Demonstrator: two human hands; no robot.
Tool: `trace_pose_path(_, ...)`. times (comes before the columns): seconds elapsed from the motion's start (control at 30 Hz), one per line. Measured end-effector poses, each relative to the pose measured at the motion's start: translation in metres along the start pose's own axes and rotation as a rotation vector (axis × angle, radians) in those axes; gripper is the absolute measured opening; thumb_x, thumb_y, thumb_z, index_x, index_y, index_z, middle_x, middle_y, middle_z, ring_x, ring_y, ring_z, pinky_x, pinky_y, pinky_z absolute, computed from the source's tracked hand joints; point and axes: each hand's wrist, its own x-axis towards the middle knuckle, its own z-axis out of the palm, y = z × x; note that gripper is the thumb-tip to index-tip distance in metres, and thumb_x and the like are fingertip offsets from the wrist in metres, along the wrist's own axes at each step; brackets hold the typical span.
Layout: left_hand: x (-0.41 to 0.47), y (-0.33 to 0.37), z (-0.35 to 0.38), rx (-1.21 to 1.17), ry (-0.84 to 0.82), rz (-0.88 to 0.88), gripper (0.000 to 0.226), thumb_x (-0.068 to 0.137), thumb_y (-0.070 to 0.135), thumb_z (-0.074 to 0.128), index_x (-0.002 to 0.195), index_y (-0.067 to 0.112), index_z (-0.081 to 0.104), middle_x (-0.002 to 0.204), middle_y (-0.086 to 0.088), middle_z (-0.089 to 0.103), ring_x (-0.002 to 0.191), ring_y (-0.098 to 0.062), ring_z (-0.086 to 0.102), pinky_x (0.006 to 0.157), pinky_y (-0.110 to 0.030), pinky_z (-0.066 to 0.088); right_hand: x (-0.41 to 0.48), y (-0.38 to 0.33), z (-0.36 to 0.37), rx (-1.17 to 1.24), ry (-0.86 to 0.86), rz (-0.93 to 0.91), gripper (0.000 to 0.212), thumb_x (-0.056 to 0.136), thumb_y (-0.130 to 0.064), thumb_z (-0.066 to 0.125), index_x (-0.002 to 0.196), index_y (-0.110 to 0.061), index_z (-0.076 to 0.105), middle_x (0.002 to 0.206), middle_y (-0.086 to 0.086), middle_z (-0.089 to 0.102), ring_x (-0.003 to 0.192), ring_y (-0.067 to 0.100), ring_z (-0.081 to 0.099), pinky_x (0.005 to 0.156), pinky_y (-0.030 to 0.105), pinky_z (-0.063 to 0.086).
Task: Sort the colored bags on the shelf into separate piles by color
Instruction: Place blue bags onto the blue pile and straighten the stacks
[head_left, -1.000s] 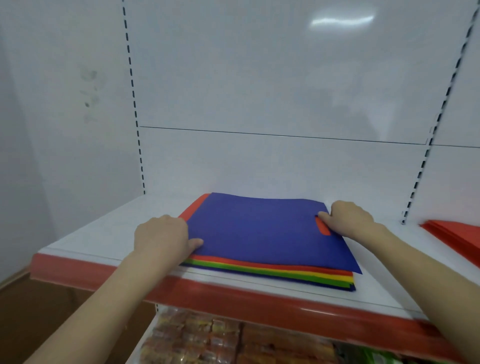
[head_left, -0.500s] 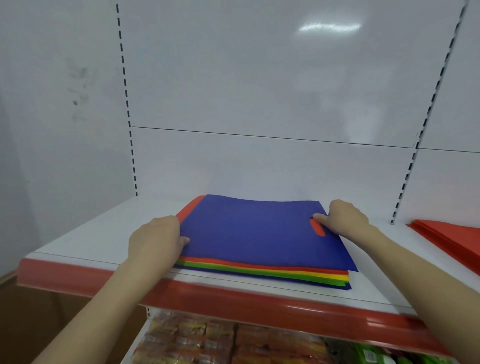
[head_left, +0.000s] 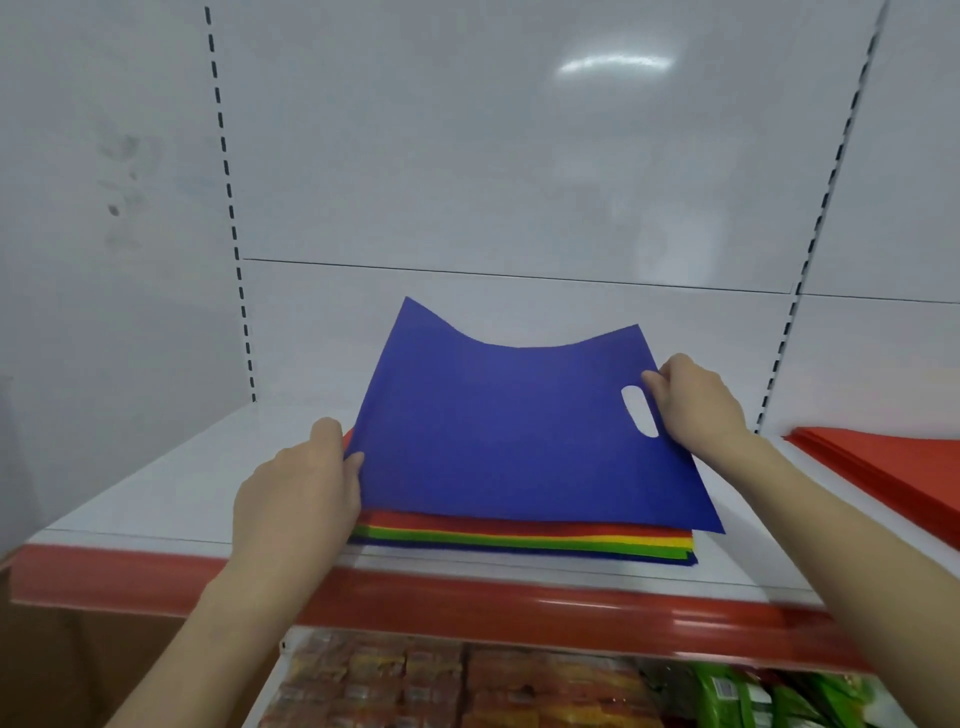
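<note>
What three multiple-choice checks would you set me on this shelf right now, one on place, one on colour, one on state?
1. Where on the shelf does the red pile lie?
A. right of the mixed stack
B. left of it
C. on top of it

2. What colour is the bag gripped by the left hand and the right hand?
A. green
B. blue
C. yellow

3. How does that bag lie?
A. flat on the stack
B. folded in half
C. far edge raised, middle sagging

1 A: the red pile sits at the view's right edge, apart from the stack.
2 B: the gripped sheet is blue.
3 C: its far corners stand higher than its middle.
</note>
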Motion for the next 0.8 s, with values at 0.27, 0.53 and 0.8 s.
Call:
trace_pose_path(0.27, -0.014, 0.024, 0.001, -0.166, 0.019, 0.187, 0.029, 0.084, 0.015, 0.065, 0.071, 0.007, 0.04, 0.045, -0.005, 0.039, 0.041, -0.033, 0.046, 0.043, -0.03, 0.031, -0.029, 0.032, -0.042, -0.053, 0.149, 0.111, 0.032, 0.098, -0.029, 0.037, 0.102, 0.0, 0.049, 0.09, 0.014, 0.054, 0.083, 0.034, 0.05, 0.067, 0.035, 0.035)
trace_pose_path(0.53, -0.045, 0.097, 0.006, -0.308, 0.01, 0.375, 0.025, 0.072, 0.022, 0.058, 0.064, 0.003, 0.043, 0.039, -0.013, 0.039, 0.03, -0.035, 0.044, 0.033, -0.029, 0.033, -0.075, 0.119, -0.107, -0.1, 0.24, 0.222, 0.031, 0.098, -0.03, 0.04, 0.103, -0.001, 0.05, 0.092, 0.015, 0.057, 0.085, 0.034, 0.051, 0.068, 0.036, 0.035)
trace_pose_path(0.8, -0.101, 0.246, 0.022, -0.52, -0.081, 0.407, 0.03, 0.08, 0.013, 0.068, 0.069, 0.011, 0.04, 0.046, 0.009, 0.026, 0.039, -0.027, 0.04, 0.043, -0.023, 0.02, -0.125, 0.253, -0.206, -0.226, 0.348, 0.347, 0.036, 0.1, -0.032, 0.039, 0.108, 0.001, 0.049, 0.105, 0.024, 0.059, 0.097, 0.039, 0.054, 0.07, 0.037, 0.035)
